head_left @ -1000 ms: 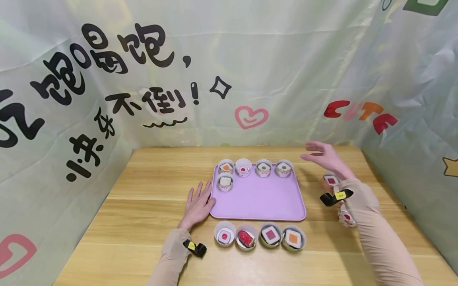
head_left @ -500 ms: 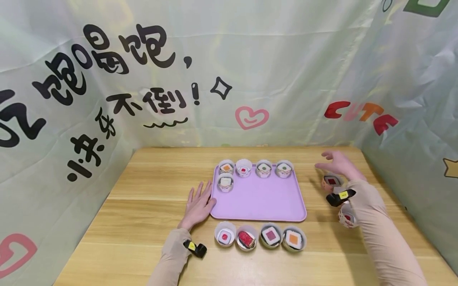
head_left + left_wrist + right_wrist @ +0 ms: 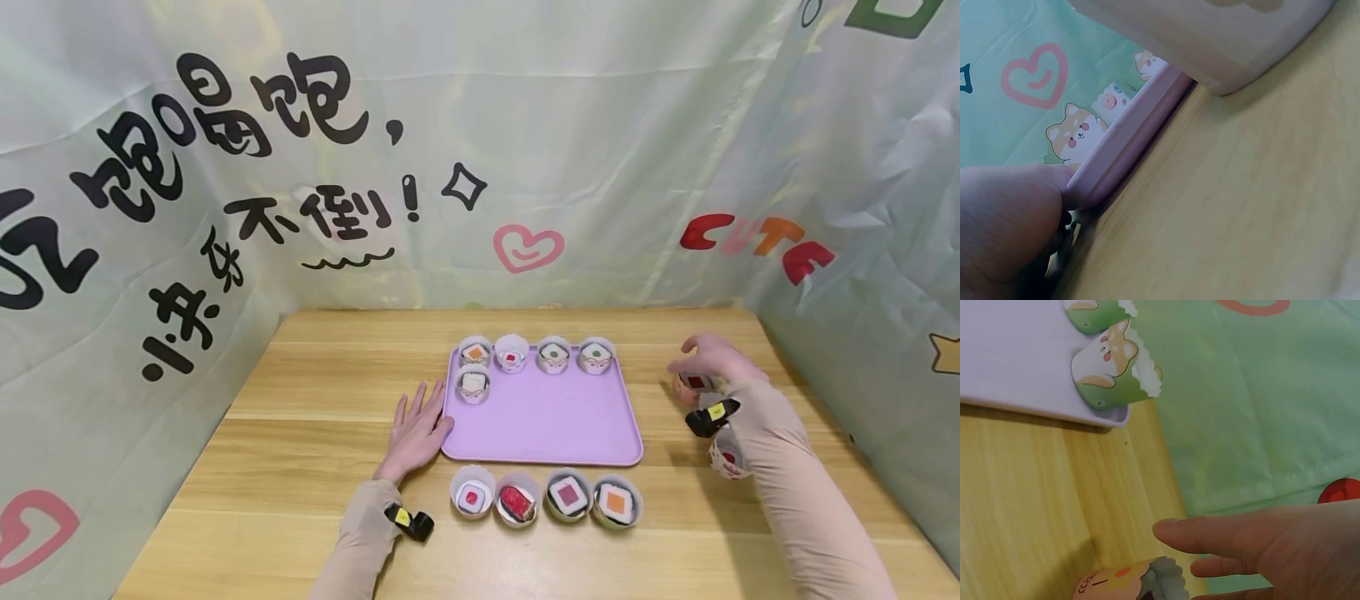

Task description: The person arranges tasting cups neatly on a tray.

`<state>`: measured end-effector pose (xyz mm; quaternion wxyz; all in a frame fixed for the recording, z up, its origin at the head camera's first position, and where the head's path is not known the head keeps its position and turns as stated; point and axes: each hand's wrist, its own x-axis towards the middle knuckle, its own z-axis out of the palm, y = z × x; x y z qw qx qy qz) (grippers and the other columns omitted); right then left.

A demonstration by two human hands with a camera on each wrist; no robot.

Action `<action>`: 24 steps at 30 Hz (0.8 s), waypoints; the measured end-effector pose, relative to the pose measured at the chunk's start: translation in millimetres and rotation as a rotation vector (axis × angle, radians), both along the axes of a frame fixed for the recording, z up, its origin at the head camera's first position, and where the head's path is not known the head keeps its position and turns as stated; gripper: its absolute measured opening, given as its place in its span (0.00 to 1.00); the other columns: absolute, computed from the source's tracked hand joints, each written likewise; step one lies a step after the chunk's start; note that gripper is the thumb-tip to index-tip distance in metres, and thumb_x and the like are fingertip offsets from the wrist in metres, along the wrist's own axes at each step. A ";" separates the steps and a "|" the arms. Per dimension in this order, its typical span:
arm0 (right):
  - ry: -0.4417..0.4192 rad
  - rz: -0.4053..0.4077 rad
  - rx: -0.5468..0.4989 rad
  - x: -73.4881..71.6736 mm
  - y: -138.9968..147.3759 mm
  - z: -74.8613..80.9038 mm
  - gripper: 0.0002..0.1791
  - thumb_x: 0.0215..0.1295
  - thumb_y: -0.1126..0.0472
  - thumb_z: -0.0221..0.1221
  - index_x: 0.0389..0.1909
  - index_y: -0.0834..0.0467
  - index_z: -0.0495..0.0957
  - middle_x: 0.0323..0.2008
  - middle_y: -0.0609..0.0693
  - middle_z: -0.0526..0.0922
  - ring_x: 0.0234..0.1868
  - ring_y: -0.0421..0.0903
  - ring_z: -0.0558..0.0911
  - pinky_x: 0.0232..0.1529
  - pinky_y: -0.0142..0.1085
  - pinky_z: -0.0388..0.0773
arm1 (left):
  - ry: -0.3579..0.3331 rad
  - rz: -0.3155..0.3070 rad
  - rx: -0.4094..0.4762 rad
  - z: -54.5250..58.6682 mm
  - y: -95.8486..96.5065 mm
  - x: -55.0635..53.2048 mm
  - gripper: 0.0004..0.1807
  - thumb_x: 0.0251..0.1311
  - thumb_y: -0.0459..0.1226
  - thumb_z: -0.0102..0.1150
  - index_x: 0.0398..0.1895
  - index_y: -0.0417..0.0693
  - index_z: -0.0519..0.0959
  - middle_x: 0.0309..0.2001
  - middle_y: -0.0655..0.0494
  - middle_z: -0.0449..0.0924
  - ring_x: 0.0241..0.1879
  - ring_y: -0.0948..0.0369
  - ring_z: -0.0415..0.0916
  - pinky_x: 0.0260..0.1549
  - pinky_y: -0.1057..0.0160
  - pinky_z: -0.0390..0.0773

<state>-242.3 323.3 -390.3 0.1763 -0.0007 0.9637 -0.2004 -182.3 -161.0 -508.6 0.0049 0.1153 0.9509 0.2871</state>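
My left hand (image 3: pixel 414 433) rests flat beside the lilac tray (image 3: pixel 555 421), its thumb at the tray's left rim. In the left wrist view the hand (image 3: pixel 1010 219) meets the tray edge (image 3: pixel 1129 134). My right hand (image 3: pixel 716 358) reaches over a pink paper cup (image 3: pixel 684 392) at the table's right side; a square sushi piece with a dark red centre (image 3: pixel 696 382) sits in it. In the right wrist view the extended fingers (image 3: pixel 1210 536) stand just above that cup (image 3: pixel 1113 581), a gap showing between them. The hand partly hides the cup.
On the tray, several cups with sushi pieces line the back, and another cup (image 3: pixel 473 385) stands at its left. A row of cups, including an orange-centred one (image 3: pixel 615 502), stands before the tray. Another cup (image 3: pixel 727 454) sits near the right forearm. A printed cloth (image 3: pixel 570 150) surrounds the table.
My right hand has moved right from beside the tray's back corner and lowered over the pink cup, its fingers drawing closer to it. The left hand has stayed in place.
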 end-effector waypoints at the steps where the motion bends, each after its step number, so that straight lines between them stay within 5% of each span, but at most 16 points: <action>1: -0.011 0.003 -0.004 0.4 0.2 -0.4 0.38 0.66 0.50 0.59 0.63 0.77 0.64 0.53 0.72 0.77 0.50 0.61 0.77 0.55 0.58 0.77 | -0.001 0.001 0.000 0.1 0.0 0.1 0.34 0.73 0.47 0.43 0.79 0.46 0.56 0.80 0.52 0.52 0.82 0.48 0.40 0.79 0.41 0.29; 9: -0.025 0.048 -0.044 0.0 2.4 -7.7 0.35 0.62 0.55 0.62 0.59 0.79 0.67 0.36 0.59 0.83 0.42 0.52 0.79 0.52 0.52 0.79 | -0.001 0.000 -0.011 -0.6 0.0 -0.1 0.34 0.74 0.47 0.42 0.79 0.46 0.56 0.80 0.51 0.52 0.82 0.48 0.40 0.79 0.42 0.30; 24: -0.124 0.009 -0.156 -2.5 -1.2 -19.9 0.26 0.60 0.62 0.61 0.53 0.76 0.69 0.21 0.48 0.81 0.27 0.42 0.81 0.34 0.32 0.77 | -0.002 0.002 -0.007 -1.5 -0.6 0.2 0.34 0.73 0.47 0.43 0.79 0.46 0.56 0.80 0.51 0.53 0.82 0.48 0.40 0.79 0.42 0.30</action>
